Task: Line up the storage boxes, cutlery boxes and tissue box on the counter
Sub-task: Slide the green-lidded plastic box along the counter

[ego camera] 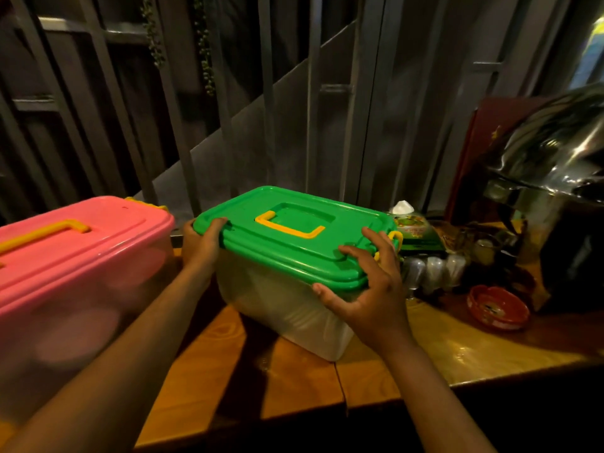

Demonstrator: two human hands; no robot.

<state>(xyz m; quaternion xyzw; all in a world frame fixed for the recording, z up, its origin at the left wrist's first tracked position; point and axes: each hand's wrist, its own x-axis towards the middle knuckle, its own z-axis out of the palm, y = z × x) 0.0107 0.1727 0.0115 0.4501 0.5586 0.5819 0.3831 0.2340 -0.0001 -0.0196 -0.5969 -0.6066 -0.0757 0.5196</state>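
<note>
A clear storage box with a green lid (287,237) and a yellow handle stands on the wooden counter (294,384), turned at an angle. My left hand (201,245) grips its far left corner at the lid's rim. My right hand (369,289) clasps the near right corner, thumb under the rim and fingers on top of the lid. A larger box with a pink lid (81,243) and a yellow handle stands to the left, close to my left arm. A green tissue pack (413,232) with white tissue sticking out lies just behind the green box's right end.
A red ashtray (498,307) sits on the counter at the right. Behind it are a shiny steel pot (555,178), small glasses (431,269) and a dark red board. Grey metal railings run behind the counter. The counter's front edge is near me.
</note>
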